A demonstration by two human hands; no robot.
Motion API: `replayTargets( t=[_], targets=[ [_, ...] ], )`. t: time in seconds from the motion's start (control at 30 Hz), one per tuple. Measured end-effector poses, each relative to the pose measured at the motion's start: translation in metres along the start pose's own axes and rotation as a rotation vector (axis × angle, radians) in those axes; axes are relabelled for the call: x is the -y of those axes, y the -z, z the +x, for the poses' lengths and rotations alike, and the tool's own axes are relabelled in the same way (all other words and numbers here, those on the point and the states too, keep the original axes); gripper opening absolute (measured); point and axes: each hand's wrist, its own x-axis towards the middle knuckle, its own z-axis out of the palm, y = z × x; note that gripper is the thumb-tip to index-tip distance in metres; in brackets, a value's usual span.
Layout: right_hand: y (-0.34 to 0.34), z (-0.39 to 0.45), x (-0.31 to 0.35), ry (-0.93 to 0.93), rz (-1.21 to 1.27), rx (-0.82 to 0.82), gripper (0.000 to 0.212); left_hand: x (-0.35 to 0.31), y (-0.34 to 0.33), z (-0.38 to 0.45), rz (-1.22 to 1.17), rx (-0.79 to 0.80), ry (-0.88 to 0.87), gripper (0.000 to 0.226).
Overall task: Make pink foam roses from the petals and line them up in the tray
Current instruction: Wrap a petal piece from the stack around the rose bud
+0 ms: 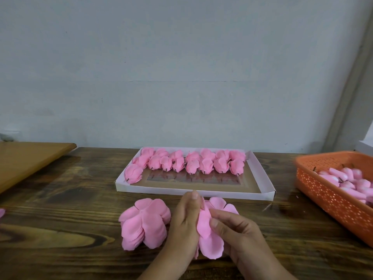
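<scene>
- Your right hand curls its fingertips onto a pink petal cluster, pinching it.
- Your left hand grips the same cluster from the left side, thumb pointing up.
- A second stack of petals lies just left of your left hand on the dark wooden table.
- The white tray sits beyond your hands; finished roses fill its far rows, with one alone at the left.
- An orange basket of pink buds stands to the right.
</scene>
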Motion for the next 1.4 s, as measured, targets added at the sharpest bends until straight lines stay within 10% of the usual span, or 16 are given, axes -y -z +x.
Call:
replayTargets(
  t=[0.77,1.07,1.4],
  targets=[
    [0.013,0.002,0.022,0.084,-0.105,0.044,0.029,-0.018,0.013,0.005,0.071,0.164,0.097,0.018],
    [0.016,0.004,0.017,0.151,-0.221,0.041,0.033,-0.016,0.014,0.006,0.122,0.217,0.03,0.052],
    [0.019,0.005,0.017,0.175,-0.32,0.031,0.028,-0.014,0.015,0.008,0.206,0.205,-0.009,0.019]
  ],
)
